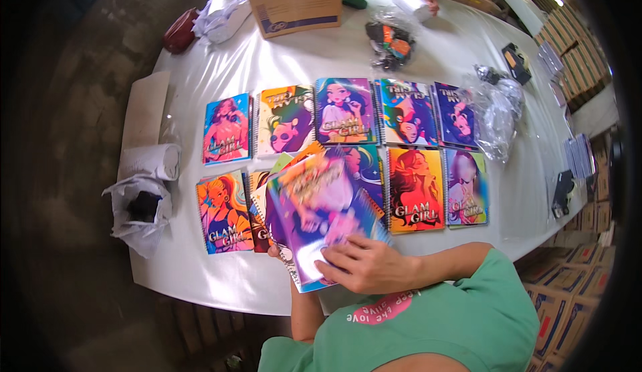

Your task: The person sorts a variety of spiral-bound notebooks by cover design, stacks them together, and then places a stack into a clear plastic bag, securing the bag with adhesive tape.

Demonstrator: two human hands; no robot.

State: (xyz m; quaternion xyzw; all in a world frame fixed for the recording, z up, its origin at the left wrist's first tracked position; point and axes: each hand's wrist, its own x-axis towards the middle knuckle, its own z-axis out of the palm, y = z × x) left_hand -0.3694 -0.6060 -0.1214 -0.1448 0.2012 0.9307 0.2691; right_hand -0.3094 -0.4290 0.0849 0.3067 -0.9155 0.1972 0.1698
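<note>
Above the table's near edge, a fanned bunch of spiral notebooks (319, 201) with colourful illustrated covers is in both my hands. My left hand (275, 252) grips the bunch at its lower left edge, mostly hidden beneath it. Across the lower right of the top cover lie the bent fingers of my right hand (358, 263), holding that side; its thumb is hard to make out. The top notebook is purple and smeared by motion. Two rows of notebook piles lie beyond, among them a red-and-yellow one (416, 190) and a pink-and-blue one (227, 128).
A cardboard box (291, 3) stands at the far side, by a dark red item (180, 31). Crumpled white wrapping (139, 211) lies at left, clear plastic bags (499, 114) at right. Another person's hand (430, 2) holds a white bundle across the table. Stacked cartons (562, 292) stand at right.
</note>
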